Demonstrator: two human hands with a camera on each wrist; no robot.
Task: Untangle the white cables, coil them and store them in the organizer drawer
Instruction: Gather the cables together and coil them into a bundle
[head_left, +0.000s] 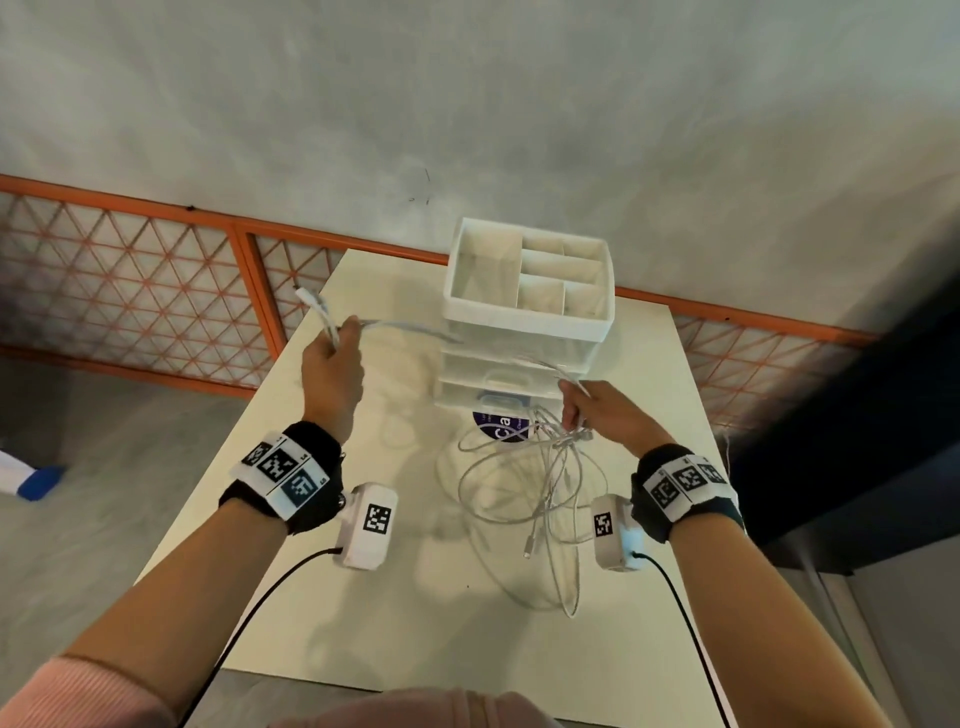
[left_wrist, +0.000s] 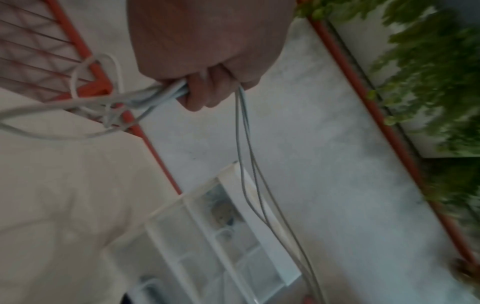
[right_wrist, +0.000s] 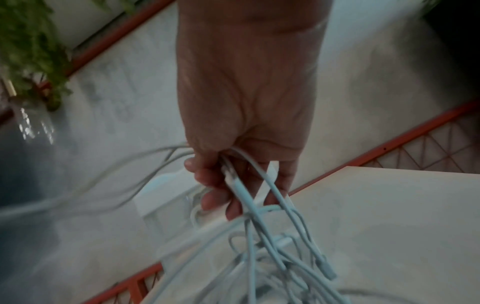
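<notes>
A tangle of white cables (head_left: 540, 483) hangs over the white table (head_left: 311, 597) in front of the organizer (head_left: 524, 312). My left hand (head_left: 332, 364) is raised at the left and grips a bunch of cable strands (left_wrist: 161, 94), one plug end sticking up past it. Strands run from there across to my right hand (head_left: 592, 410), which grips the top of the tangle (right_wrist: 241, 185) so its loops and plugs dangle down to the tabletop. The organizer is white with clear drawers and an open divided tray on top.
A round purple label (head_left: 501, 423) lies on the table under the organizer's front. An orange-framed mesh railing (head_left: 156, 280) runs behind the table. Green plants (left_wrist: 428, 72) show beyond it. A blue and white object (head_left: 31, 478) lies on the floor at the left.
</notes>
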